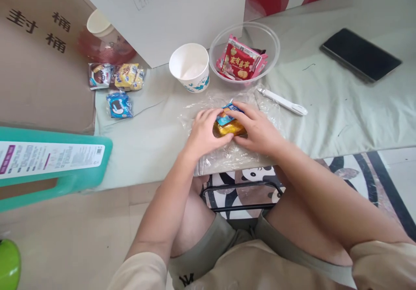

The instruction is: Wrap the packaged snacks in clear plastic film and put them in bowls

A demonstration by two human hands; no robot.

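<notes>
Left hand [204, 133] and right hand [257, 129] clasp a gold-and-blue snack packet [229, 124] between them, clear plastic film [227, 156] directly beneath the grip.

red snack packet [239, 62], black phone [360, 54], teal stool [65, 168]

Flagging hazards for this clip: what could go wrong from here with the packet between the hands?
1. The crinkled clear plastic sheet under the blue and gold snack packet reaches the near edge of the pale green table, so it might slide off.
2. The left hand and right hand work close to the white paper cup and the white pen-shaped tool; either could be knocked.
</notes>
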